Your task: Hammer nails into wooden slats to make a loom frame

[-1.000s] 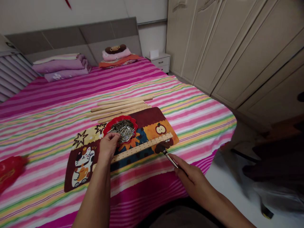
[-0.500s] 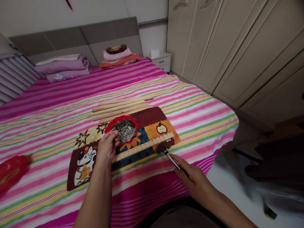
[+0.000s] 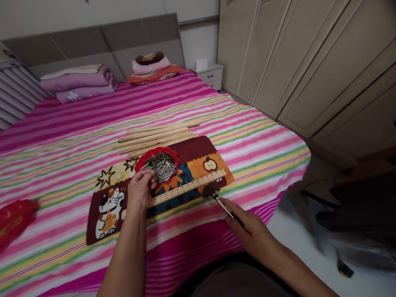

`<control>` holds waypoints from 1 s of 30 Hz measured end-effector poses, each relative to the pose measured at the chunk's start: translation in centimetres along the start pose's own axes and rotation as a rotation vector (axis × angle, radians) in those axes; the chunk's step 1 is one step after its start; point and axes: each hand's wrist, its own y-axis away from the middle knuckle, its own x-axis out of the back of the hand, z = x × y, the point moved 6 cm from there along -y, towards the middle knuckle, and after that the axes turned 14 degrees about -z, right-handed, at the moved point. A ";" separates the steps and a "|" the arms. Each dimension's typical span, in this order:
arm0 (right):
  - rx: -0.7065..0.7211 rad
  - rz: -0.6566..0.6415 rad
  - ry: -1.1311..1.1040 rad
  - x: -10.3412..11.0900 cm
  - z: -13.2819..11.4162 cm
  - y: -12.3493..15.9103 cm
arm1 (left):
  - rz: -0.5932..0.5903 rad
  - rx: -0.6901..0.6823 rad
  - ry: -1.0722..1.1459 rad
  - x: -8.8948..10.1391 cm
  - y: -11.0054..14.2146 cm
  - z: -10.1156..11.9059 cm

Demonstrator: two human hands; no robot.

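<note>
A red scalloped bowl [image 3: 177, 159] full of loose nails [image 3: 163, 167] rests on a patterned mat [image 3: 193, 149]. At its near left rim, my left hand [image 3: 141, 186] has thumb and fingers pinched together; anything between the tips is too small to make out. Under that wrist runs a pale wooden strip [image 3: 182, 189] across the mat, with a row of nails standing up along its right part and rows of small dots or holes. My right hand [image 3: 244, 225] is wrapped round the handle of a hammer [image 3: 223, 206], whose dark head lies close to the strip's near side.
Several more wooden strips [image 3: 154, 138] lie beyond the mat on the striped bedspread [image 3: 260, 144]. A red plastic bag [image 3: 17, 222] is at the far left. Folded bedding [image 3: 80, 82] sits by the headboard. A wardrobe [image 3: 293, 62] stands to the right.
The view has shifted slightly, so the bed and mat sit a little higher in the picture. Both hands keep nearly the same pose, the left at the bowl, the right on the hammer.
</note>
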 end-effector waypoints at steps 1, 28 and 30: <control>0.003 0.002 0.001 0.0 0.0 0.0 | 0.001 0.000 -0.014 0.0 0.2 -0.2; 0.071 -0.021 -0.012 -0.3 -0.3 0.1 | -0.123 0.146 -0.257 -2.1 4.1 -5.3; 0.063 -0.026 -0.014 -0.3 -0.3 0.1 | -0.133 0.153 -0.274 -2.1 4.1 -5.5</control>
